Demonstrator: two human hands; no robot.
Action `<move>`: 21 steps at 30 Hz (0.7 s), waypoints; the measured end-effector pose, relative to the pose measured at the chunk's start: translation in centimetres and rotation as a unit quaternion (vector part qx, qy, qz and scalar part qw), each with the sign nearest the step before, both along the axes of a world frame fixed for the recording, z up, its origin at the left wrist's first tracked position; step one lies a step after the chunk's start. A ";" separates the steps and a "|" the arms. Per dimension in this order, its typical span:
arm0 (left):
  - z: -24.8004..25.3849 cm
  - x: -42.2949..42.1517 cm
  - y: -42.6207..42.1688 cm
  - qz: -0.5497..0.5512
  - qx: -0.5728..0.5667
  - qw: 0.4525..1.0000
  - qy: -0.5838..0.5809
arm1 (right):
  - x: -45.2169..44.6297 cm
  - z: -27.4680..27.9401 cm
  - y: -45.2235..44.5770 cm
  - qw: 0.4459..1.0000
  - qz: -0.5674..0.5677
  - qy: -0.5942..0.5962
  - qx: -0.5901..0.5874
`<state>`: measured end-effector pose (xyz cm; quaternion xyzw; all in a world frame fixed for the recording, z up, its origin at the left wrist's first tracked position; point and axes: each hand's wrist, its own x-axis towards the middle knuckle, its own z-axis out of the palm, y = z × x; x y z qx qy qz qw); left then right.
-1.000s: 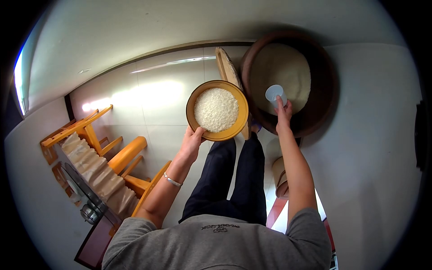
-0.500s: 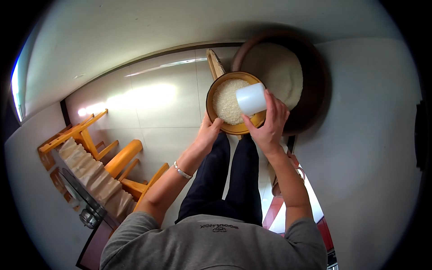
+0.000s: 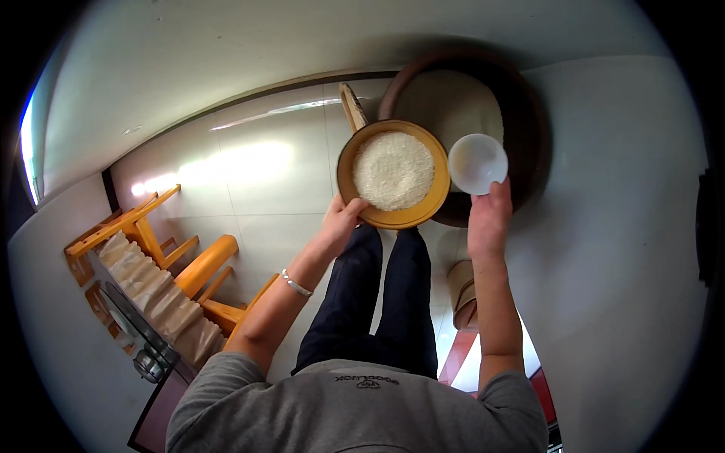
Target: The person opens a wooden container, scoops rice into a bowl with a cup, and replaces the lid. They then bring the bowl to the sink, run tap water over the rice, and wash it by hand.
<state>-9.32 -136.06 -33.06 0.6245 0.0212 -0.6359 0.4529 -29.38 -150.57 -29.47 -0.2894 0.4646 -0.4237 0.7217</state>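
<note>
My left hand point(image 3: 343, 221) grips the near left rim of a yellow-brown bowl point(image 3: 429, 205). A heap of white rice point(image 3: 394, 171) lies inside it. In my right hand point(image 3: 491, 219) is a white cup point(image 3: 478, 164), its mouth turned up toward me; the inside looks empty apart from a faint tint at the bottom. The cup is just right of the bowl, over a large dark brown vat point(image 3: 529, 143). Pale grain point(image 3: 453, 102) fills part of the vat, partly hidden behind the bowl and cup.
A wooden board point(image 3: 353, 108) stands left of the vat. Wooden chairs point(image 3: 208, 264) and a table with a ruffled cloth point(image 3: 155, 291) are at left. A tan bin point(image 3: 462, 291) sits on the tiled floor point(image 3: 279, 192) beside my right forearm. White walls point(image 3: 612, 189) close in behind and right.
My right hand has moved the cup right, off the bowl, and turned it from tipped over the rice to mouth up. The bowl has shifted slightly left, with more of the rice showing.
</note>
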 end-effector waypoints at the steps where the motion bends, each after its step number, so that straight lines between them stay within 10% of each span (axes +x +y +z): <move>1: 0.0 0.7 0.8 -0.009 -0.006 0.999 0.032 | -0.4 -0.1 -0.4 1.000 -0.006 -0.012 -0.028; 9: 1.0 1.0 2.1 0.040 -0.027 0.998 -0.041 | -1.6 -12.3 0.1 0.940 0.084 0.330 -0.027; 11: 0.4 1.1 2.1 0.040 -0.026 0.998 -0.032 | -1.6 -14.2 1.2 0.774 0.205 0.552 -0.233; 14: -0.4 1.2 3.1 0.049 -0.030 0.998 -0.016 | -0.7 -15.6 3.0 0.705 0.199 0.607 -0.307; 17: 0.6 1.5 3.6 0.085 -0.019 0.996 -0.020 | -0.3 -13.5 6.9 0.863 0.193 0.407 -0.230; 21: 1.7 1.7 4.8 0.155 0.020 0.988 -0.022 | -0.6 -13.4 14.2 0.851 0.210 0.407 -0.258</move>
